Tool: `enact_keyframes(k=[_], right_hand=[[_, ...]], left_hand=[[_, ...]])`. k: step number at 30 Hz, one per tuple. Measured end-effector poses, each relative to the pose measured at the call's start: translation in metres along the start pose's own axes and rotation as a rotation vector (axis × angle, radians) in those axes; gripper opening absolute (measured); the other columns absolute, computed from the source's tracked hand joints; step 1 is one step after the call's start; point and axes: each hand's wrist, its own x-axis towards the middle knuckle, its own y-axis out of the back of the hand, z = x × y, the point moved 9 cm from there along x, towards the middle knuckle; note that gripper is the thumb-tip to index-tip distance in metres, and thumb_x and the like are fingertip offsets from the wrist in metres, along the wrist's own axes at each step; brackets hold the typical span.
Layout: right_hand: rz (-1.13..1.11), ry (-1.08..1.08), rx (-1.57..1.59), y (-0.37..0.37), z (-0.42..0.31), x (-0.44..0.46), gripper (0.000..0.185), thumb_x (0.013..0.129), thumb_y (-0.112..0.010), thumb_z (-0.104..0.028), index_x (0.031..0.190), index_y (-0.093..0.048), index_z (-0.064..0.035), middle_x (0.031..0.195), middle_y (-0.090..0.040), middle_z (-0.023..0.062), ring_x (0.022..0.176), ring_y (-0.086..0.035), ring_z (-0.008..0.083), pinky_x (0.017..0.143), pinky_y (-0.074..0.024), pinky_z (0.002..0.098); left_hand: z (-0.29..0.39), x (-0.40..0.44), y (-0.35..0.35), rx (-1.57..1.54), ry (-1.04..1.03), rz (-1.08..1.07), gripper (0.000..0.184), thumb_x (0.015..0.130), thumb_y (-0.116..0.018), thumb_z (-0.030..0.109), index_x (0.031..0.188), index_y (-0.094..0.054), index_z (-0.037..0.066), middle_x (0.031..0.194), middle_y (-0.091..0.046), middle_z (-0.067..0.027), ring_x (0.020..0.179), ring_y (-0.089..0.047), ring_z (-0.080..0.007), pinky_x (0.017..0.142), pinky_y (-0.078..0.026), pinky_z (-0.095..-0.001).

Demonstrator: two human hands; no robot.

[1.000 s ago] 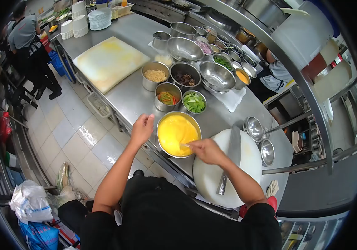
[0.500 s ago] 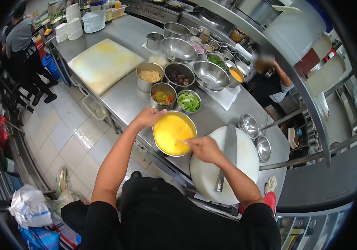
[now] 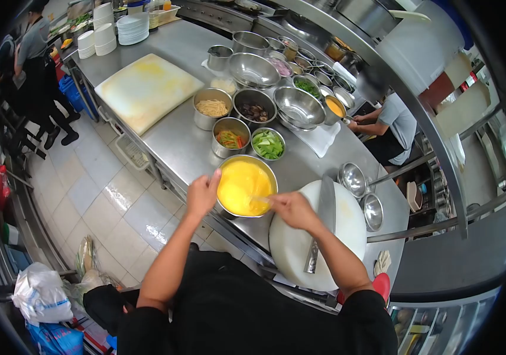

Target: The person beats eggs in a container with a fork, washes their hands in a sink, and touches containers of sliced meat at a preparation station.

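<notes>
A round metal bowl [image 3: 224, 208] holds yellow liquid [image 3: 242, 186] that looks like beaten egg. It stands at the front edge of the steel table. My left hand [image 3: 203, 194] grips its left side, thumb up at the rim. From the right, my right hand [image 3: 294, 209] is closed on a thin utensil [image 3: 260, 200] dipping into the liquid; motion blur hides its exact kind. Just behind the bowl are a metal pot of sliced orange and green vegetables [image 3: 229, 139] and a bowl of cut green leaves [image 3: 267, 145].
A cleaver-like knife [image 3: 326, 207] lies on a round white chopping block [image 3: 347, 236] beside my right forearm. Farther back stand noodles [image 3: 212, 107], dark mushroom-like pieces [image 3: 254, 112] and a rectangular cutting board [image 3: 146, 89]. Across the table a co-worker [image 3: 392, 127] bends forward.
My left hand has slid from the bowl's far left rim toward its near left side. The right hand keeps moving the utensil in the liquid. The co-worker across the table has changed posture.
</notes>
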Motion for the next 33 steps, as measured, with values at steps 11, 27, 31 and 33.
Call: enact_keyframes(k=[11,27,31,33], right_hand=[[0.045,-0.127,-0.394,0.005,0.007,0.003,0.019,0.086,-0.055,-0.022,0.092,-0.07,-0.0125,0.078,-0.064,0.0164,0.071,-0.063,0.0338,0.066,-0.0488,0.0435],[-0.055,-0.048,-0.285,-0.006,-0.005,0.0,0.019,0.087,-0.057,-0.02,0.098,-0.07,-0.0116,0.08,-0.065,0.0153,0.07,-0.064,0.0307,0.065,-0.0493,0.0382],[-0.014,0.011,0.018,0.0,-0.02,0.005,0.023,0.085,-0.052,-0.018,0.098,-0.07,-0.0122,0.079,-0.065,0.0153,0.072,-0.063,0.0349,0.064,-0.0489,0.0438],[0.057,-0.035,-0.324,0.005,-0.015,0.008,0.021,0.084,-0.053,-0.017,0.097,-0.07,-0.0112,0.079,-0.065,0.0154,0.072,-0.063,0.0349,0.064,-0.0493,0.0425]], left_hand=[[0.02,0.072,-0.03,0.068,-0.105,-0.241,0.058,0.091,-0.053,0.048,0.069,-0.058,-0.006,0.068,-0.059,-0.0254,0.065,-0.058,-0.0386,0.061,-0.045,-0.0424],[-0.01,0.012,0.021,-0.231,0.04,0.039,0.049,0.098,-0.044,0.04,0.07,-0.051,0.0,0.058,-0.051,-0.0065,0.059,-0.054,-0.0144,0.056,-0.042,-0.0303],[0.013,0.06,0.004,-0.189,-0.099,-0.072,0.046,0.097,-0.047,0.039,0.075,-0.053,-0.001,0.067,-0.057,-0.0118,0.062,-0.054,-0.0192,0.06,-0.043,-0.0342],[0.032,0.072,-0.004,-0.214,-0.184,-0.112,0.046,0.096,-0.048,0.039,0.077,-0.054,-0.002,0.069,-0.058,-0.0147,0.063,-0.054,-0.0219,0.061,-0.043,-0.0364]])
